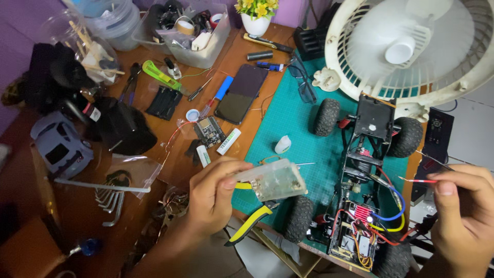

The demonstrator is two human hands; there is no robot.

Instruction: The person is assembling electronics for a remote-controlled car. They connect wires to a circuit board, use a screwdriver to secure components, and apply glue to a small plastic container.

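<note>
Left hand (213, 193) fingers gripping clear plastic case (272, 180) | right hand (463, 206) fingers pinching red wire (418, 180) | best kept taut, clear of RC crawler chassis (360, 195) wiring.

The left hand (213, 193) sat low in the middle of the frame, its forearm running down to the bottom edge, fingers curled and thumb pressed forward in a closed grip. The right hand (463, 206) filled the lower right corner, fingertips apparently pinched together, pointing left.
</note>
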